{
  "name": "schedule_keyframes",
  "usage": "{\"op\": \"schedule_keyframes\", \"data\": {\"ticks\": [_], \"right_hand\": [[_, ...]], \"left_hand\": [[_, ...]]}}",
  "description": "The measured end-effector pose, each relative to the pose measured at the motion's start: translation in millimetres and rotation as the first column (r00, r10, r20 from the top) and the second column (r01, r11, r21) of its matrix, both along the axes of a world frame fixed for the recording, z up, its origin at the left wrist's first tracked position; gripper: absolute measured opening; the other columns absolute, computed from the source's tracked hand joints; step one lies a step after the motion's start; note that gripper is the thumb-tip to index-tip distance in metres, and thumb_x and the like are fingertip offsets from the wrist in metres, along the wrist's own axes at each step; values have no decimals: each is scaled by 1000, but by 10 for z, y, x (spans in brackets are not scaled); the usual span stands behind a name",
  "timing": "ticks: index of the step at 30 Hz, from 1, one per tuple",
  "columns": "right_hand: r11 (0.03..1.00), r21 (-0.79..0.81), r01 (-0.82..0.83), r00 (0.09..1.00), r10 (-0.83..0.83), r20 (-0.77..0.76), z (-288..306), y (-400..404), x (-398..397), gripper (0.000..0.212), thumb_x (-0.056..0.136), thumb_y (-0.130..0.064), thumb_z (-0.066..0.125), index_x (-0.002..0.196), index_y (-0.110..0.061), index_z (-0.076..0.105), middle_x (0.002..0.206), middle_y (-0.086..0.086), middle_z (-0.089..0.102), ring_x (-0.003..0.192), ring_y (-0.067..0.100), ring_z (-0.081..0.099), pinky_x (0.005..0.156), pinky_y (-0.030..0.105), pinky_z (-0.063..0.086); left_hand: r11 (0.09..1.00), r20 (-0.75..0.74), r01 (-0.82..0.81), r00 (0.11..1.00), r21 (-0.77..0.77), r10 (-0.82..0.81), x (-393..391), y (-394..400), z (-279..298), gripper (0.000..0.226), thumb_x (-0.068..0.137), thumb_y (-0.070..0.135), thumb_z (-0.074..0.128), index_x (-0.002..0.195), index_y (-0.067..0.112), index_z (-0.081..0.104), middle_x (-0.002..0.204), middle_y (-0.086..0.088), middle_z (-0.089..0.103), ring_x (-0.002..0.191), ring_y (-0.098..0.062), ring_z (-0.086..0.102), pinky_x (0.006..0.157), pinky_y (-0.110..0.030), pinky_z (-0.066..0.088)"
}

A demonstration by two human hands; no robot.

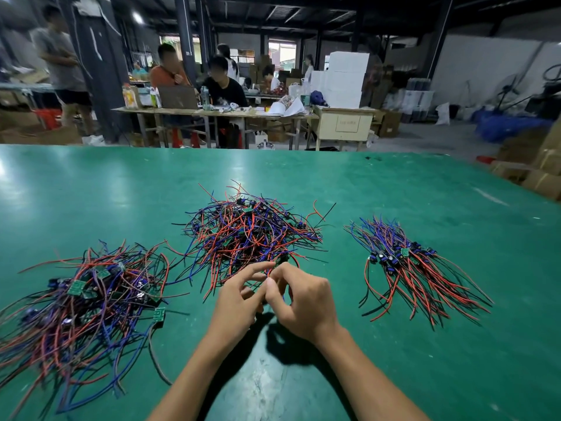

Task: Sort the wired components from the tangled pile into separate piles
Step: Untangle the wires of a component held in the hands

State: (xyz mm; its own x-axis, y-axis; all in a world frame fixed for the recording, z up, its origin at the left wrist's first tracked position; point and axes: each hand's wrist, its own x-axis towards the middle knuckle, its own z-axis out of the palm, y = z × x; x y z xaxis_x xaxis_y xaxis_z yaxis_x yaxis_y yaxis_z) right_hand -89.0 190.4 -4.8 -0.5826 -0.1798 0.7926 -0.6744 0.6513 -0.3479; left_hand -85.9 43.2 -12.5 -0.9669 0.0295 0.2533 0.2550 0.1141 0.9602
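**Teasing one unit free at the near edge of the tangle**

We are working in a dim warehouse, with other people seated at trestle tables behind stacked cartons, and in front of us lies a wide green matte work table. Three heaps sit on it. The tangled central pile of red, blue and black wires with small green circuit boards lies straight ahead. A loose, sprawling pile of the same wired boards sits to our left, and a neater right-hand pile with its wires combed roughly one way sits well apart to our right.

Our left hand and right hand meet at the near edge of the central pile. The fingertips of both are curled inward and appear to pinch a wire or small component between them, though the piece itself is mostly hidden behind the fingers.

We judge the step to be separating one unit from the tangle. Next we need a slow pull toward us, easing snagged leads clear, then placing the unit on its matching pile.
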Motion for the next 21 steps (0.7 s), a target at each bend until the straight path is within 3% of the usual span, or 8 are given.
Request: {"op": "schedule_keyframes", "data": {"ticks": [5,8,11,13,14,15,17,21], "right_hand": [[1000,-5,11,994,-11,113,4,-32,27,22,95,-40,58,83,-23,64,64,-11,59,60,7,55,57,32,47],[994,-97,42,977,-21,212,8,-11,17,31,98,-44,47,83,-24,65,73,-11,60,71,7,55,68,38,49],[985,-98,144,950,-110,291,-3,26,-72,21,97,-35,51,110,-29,65,117,-13,64,108,7,55,94,37,48],[982,109,153,894,-185,409,-36,78,-150,46,97,-34,55,143,-30,49,157,-8,37,137,10,38,112,37,36],[967,207,149,858,-230,459,-53,104,-183,53,99,-37,53,151,-32,41,164,-7,25,142,12,32,113,38,32],[953,262,153,834,-267,482,-69,124,-208,54,102,-40,51,153,-34,37,164,-5,25,142,15,33,112,37,32],[941,258,217,821,-319,474,-93,142,-233,47,103,-41,48,150,-34,43,148,-5,47,132,18,45,103,36,36],[925,161,346,844,-381,377,-62,132,-232,25,103,-39,52,119,-31,70,110,-7,70,107,19,56,88,35,39]], "left_hand": [[980,-39,-140,990,-142,135,-53,-21,-50,31,92,6,66,102,34,76,101,6,72,67,-12,59,60,-29,49],[990,1,-134,991,-45,134,-48,-1,-43,19,96,15,67,97,30,78,93,4,76,69,-16,69,59,-30,55],[982,26,-190,981,20,190,-42,13,-28,15,96,18,67,93,27,80,75,3,75,52,-15,65,42,-19,45],[977,23,-212,977,20,212,-40,5,-26,13,95,20,69,92,26,80,67,5,72,47,-13,63,41,-17,43],[975,3,-220,975,-8,220,-36,2,-22,13,95,21,70,92,27,81,63,9,71,47,-9,61,43,-15,42],[973,-22,-227,974,-48,226,-28,3,-14,13,94,22,70,93,29,81,60,13,70,47,-4,58,45,-12,41],[969,-49,-235,972,-76,232,-20,10,1,12,93,22,71,96,30,81,60,18,69,46,3,53,46,-9,37],[977,-38,-211,977,-44,209,1,9,32,12,91,18,74,99,25,79,84,10,78,53,0,59,48,-13,43]]}}
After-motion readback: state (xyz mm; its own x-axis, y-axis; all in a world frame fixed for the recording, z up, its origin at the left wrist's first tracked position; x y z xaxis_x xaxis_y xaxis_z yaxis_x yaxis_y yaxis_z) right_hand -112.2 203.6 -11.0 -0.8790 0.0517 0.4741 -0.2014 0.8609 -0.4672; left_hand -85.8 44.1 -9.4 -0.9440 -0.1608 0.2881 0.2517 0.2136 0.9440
